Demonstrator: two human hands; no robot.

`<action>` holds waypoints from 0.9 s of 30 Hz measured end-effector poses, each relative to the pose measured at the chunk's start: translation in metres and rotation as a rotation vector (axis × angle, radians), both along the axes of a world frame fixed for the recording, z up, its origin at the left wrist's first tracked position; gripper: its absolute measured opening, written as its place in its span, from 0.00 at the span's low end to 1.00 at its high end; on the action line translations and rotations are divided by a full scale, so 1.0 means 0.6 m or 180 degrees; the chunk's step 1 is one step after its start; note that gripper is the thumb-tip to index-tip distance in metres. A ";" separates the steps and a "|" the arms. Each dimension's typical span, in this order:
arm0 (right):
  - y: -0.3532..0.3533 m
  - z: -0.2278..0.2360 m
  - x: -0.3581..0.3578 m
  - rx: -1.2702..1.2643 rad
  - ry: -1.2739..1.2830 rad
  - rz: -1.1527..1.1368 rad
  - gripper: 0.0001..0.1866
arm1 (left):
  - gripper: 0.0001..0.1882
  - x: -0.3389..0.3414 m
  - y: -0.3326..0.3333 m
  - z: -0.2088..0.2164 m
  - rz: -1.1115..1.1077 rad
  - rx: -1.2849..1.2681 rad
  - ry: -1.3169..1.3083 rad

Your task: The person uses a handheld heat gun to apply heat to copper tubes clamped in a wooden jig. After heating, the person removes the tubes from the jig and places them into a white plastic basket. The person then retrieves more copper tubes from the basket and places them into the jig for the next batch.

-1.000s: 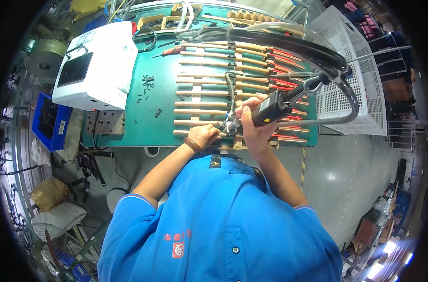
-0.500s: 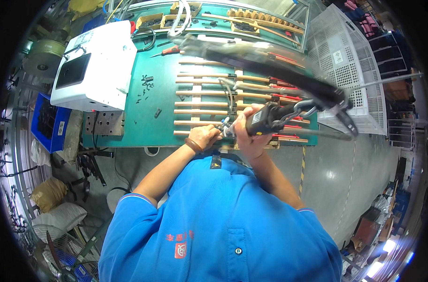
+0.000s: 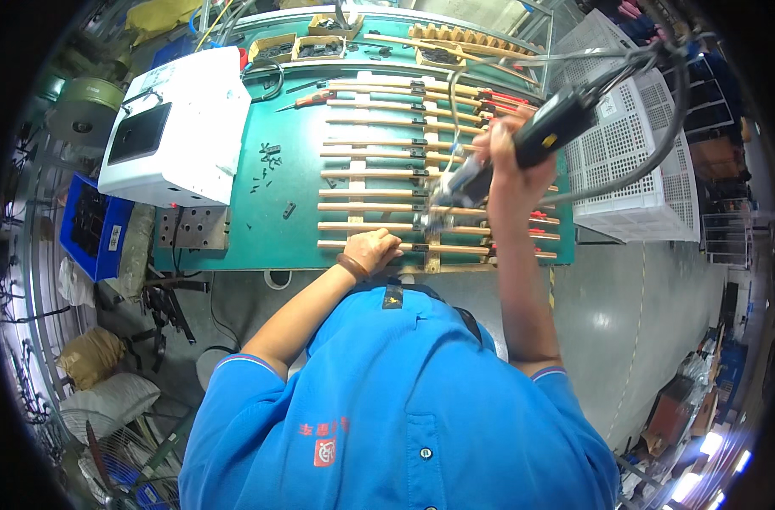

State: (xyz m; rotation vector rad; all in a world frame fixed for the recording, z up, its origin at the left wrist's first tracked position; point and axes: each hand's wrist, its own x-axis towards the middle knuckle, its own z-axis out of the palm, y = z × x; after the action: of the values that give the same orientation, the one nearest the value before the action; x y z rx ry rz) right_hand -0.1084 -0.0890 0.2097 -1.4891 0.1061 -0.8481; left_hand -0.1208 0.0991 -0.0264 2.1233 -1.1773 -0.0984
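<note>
My right hand (image 3: pixel 510 161) is wrapped around a black powered driver (image 3: pixel 523 140), its tip angled down toward the wooden rods (image 3: pixel 379 174) laid in rows across the green bench (image 3: pixel 298 183). My left hand (image 3: pixel 370 251), loosely curled and holding nothing, rests on the rod row at the near edge. I'd judge it best to brace that rod firmly and seat the bit squarely before triggering. White cabinet (image 3: pixel 170 127) at the left edge; white crate (image 3: pixel 634 161) right; grey floor below.

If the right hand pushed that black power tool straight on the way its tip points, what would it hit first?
The right hand holds the black power screwdriver angled down and toward the person. Its tip aims at the wooden rods with red ends on the green bench mat, probably a near rod; depth is unclear.
</note>
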 end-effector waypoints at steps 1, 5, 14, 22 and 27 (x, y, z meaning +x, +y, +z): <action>-0.005 0.022 0.016 -0.0118 -0.0112 -0.0085 0.17 | 0.10 0.000 0.002 -0.002 0.0013 0.0017 0.0005; -0.040 0.032 0.070 -0.0235 -0.0279 0.0077 0.20 | 0.10 0.003 -0.001 0.011 0.0002 -0.0100 0.0113; -0.066 0.028 0.118 0.0061 -0.0367 0.0005 0.18 | 0.14 0.005 -0.045 0.034 -0.0586 0.0142 -0.0076; -0.083 0.021 0.106 -0.0207 -0.0206 -0.0113 0.20 | 0.10 0.003 -0.050 0.002 -0.0365 -0.0195 0.0406; -0.090 0.027 0.067 -0.0428 0.0014 0.0015 0.30 | 0.11 0.001 -0.051 0.005 -0.0356 -0.0163 0.0502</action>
State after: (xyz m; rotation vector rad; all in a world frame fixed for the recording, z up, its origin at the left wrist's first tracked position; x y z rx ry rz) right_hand -0.0684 -0.1430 0.2259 -1.6163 0.0497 -0.8621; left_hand -0.1199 0.0683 -0.0234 1.9665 -1.1913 -0.2784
